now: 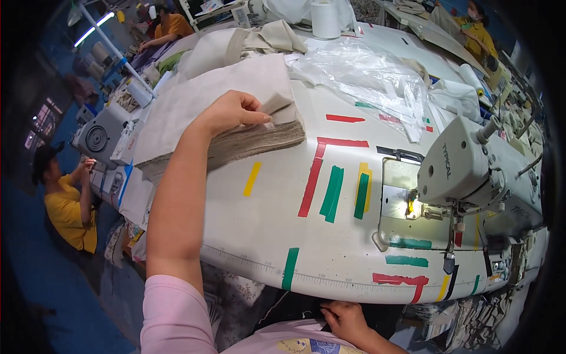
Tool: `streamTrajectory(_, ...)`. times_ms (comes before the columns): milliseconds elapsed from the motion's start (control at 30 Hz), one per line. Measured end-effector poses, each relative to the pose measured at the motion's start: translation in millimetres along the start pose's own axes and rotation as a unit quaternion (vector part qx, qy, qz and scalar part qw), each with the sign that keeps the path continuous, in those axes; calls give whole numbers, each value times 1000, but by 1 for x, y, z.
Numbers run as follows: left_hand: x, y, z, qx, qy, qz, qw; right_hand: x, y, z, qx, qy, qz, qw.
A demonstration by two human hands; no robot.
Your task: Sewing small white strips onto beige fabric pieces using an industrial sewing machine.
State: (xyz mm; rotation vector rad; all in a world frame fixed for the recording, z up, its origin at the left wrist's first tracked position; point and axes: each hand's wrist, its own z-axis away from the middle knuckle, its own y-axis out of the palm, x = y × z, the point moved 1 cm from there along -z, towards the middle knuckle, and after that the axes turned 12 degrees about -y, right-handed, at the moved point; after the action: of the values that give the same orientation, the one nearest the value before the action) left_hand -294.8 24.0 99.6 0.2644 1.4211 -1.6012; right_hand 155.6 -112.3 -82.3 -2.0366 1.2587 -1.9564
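A thick stack of beige fabric pieces (pixel 259 141) lies on the left part of the white sewing table (pixel 265 230). My left hand (pixel 233 112) reaches over it, thumb and fingers pinched on the near right corner of the top fabric piece (pixel 221 82). That corner is folded up, baring the layers below. Down at the table's front edge, by my lap, is my right hand (pixel 345 320), its fingers curled in. Whatever it may hold is hidden. To the right stands a white sewing machine (pixel 471 171), its lamp lit over the needle plate (pixel 396 200).
Red, green and yellow tape strips (pixel 333 194) mark the tabletop. Behind lie clear plastic sheeting (pixel 365 71), a white thread cone (pixel 326 20) and crumpled beige cloth (pixel 274 36). Co-workers in yellow sit at left (pixel 71 206) and far right (pixel 480 38); one in orange (pixel 174 26) is far left.
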Motion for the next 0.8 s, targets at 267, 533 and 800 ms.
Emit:
streamTrajectory(267, 6, 21, -13, -94, 64, -7, 993, -8, 0, -3, -4, -22, 18, 1000)
streamTrajectory(533, -15, 16, 2, -56, -2, 42, 998, -14, 1, 7, 6, -13, 24, 1000)
streamTrajectory(800, -7, 33, -10, -47, 34, -92, 994, -11, 5, 5, 19, -23, 43, 999)
